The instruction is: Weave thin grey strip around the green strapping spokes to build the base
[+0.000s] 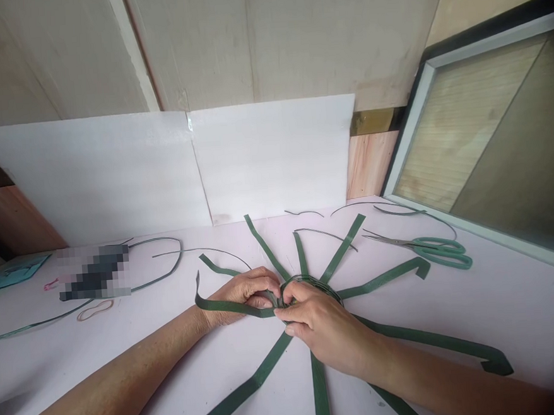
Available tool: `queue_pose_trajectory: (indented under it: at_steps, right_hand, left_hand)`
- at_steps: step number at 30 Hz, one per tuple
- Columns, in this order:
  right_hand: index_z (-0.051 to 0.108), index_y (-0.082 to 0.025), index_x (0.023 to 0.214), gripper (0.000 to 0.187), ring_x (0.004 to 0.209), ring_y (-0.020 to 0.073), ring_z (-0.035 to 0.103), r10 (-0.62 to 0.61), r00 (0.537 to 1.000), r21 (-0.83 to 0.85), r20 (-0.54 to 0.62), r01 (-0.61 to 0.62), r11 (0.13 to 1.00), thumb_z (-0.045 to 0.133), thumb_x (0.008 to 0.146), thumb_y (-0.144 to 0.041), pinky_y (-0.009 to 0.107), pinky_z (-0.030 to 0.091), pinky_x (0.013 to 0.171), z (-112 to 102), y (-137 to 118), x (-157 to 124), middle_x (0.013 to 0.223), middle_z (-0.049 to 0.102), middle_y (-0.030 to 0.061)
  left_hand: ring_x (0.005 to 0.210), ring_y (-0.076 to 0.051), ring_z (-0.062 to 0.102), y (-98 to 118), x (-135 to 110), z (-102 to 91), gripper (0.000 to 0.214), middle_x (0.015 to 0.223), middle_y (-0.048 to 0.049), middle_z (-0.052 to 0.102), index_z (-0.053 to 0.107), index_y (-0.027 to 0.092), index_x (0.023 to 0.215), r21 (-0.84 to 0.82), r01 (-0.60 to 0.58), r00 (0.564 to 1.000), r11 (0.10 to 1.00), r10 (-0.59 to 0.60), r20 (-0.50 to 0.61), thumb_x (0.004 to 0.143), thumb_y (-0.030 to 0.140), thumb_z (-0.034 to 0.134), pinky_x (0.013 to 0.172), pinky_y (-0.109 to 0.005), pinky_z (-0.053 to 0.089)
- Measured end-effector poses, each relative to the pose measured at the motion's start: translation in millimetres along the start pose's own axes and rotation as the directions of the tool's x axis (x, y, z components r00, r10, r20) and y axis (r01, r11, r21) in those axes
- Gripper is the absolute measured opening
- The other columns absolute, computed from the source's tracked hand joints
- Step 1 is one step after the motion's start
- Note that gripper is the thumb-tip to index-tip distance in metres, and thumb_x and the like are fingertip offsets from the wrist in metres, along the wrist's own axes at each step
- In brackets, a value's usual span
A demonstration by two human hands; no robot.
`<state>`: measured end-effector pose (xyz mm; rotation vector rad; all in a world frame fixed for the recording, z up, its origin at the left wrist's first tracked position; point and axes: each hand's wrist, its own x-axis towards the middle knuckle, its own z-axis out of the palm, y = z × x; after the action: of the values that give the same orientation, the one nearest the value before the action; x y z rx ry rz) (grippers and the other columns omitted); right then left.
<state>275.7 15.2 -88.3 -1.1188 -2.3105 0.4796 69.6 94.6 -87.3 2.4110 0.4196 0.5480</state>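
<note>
A round green woven piece (328,285) lies on the table, its centre wound with thin strands. Several flat green strips (264,368) spread from it like spokes, some with bent ends. My left hand (239,293) grips its left edge, thumb and fingers curled together, with one strip passing in front of the palm. Over the centre, my right hand (324,325) pinches the same edge, its fingertips meeting those of my left hand. Both hands cover much of the weave, so the exact strand between the fingertips is hidden.
Scissors (444,254) with green handles lie at the right, near a framed glass pane (494,123). Thin loose strands (326,232) are scattered behind. At left are a blurred dark item (94,274), a loop of band (94,310) and a teal flat object (13,274). White panels (273,157) stand behind.
</note>
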Motion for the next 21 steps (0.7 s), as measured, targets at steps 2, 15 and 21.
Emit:
queue_pose_trajectory:
  at_steps: [2,15,21]
  right_hand:
    - [0.057,-0.015,0.065,0.024,0.082,0.0127,0.051,0.01,1.0,0.004,0.002,-0.01,1.0,0.057,0.08,0.003,0.026,0.043,0.072,-0.1,-0.8,0.3,0.093,0.053,0.002]
    - [0.075,-0.022,0.098,0.023,0.082,0.0136,0.059,0.144,0.984,0.289,0.105,-0.169,0.942,0.061,0.081,-0.013,0.027,0.048,0.073,-16.7,11.4,4.5,0.103,0.061,0.0027]
    - [0.073,-0.017,0.107,0.034,0.088,0.0201,0.064,0.243,0.97,0.498,-0.018,-0.202,0.843,0.062,0.084,-0.039,0.033,0.052,0.078,-59.7,20.0,5.0,0.102,0.069,0.0081]
  left_hand:
    - [0.098,-0.016,0.057,1.6,-2.1,-0.1,0.033,0.108,-0.009,0.058,0.066,0.018,0.101,0.025,-0.017,1.0,1.0,0.017,-0.01,0.099,0.041,0.042,0.085,-0.027,0.048]
    - [0.089,-0.014,0.053,7.0,-2.1,6.5,0.015,0.097,-0.0043,0.059,0.058,0.018,0.086,0.566,-0.137,0.991,0.813,0.115,0.074,0.095,0.015,0.046,0.062,-0.02,0.041]
    - [0.071,-0.012,0.05,12.7,1.6,14.4,0.021,0.091,-0.0019,0.06,0.057,0.019,0.083,0.781,-0.014,1.0,0.624,0.003,0.015,0.095,0.013,0.041,0.054,-0.02,0.035]
